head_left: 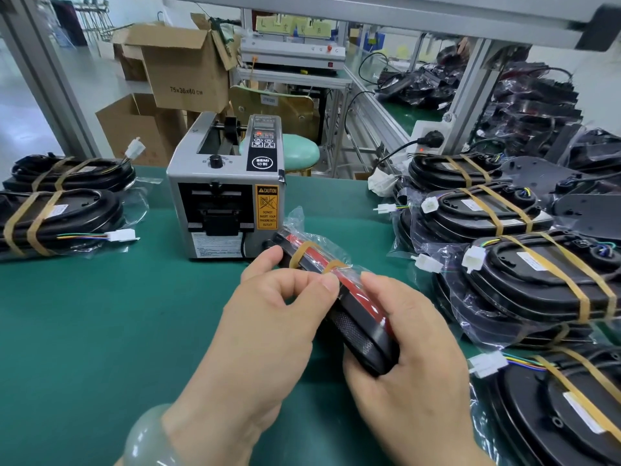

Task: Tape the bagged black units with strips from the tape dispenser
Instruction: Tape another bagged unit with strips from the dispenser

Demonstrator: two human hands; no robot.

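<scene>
A person's two hands hold a flat black plastic bagged unit (356, 326) edge-up just above a green tabletop (100, 314), in front of a grey box-shaped electric tape dispenser (225, 196).

The step in hand looks like pressing down the second strip. Two tan paper tape strips cross the unit's upper edge: the far strip (301, 252) already lies wrapped, and the near strip (333, 266) sits under the tip of the thumb. The left hand (268, 314) has a narrow grip, thumb and forefinger pinching the edge of the unit right at the near strip. The right hand (413, 348) has a fuller grip, fingers curled round the unit's lower, nearer end and steadying it. The unit runs diagonally between the two grips, its far end pointing toward the dispenser and the loose clear bag crinkling up there.

The next move probably calls for smoothing the strip ends round both faces, then setting the unit aside and taking another. Whether a fresh strip waits at the dispenser's outlet cannot be told.

Finished black units with two tan bands each lie in a stack on the left (60, 216) and in a larger pile on the right (537, 274), white connectors on coloured wires trailing from them. A pale green bangle (148, 435) circles the left wrist.
</scene>
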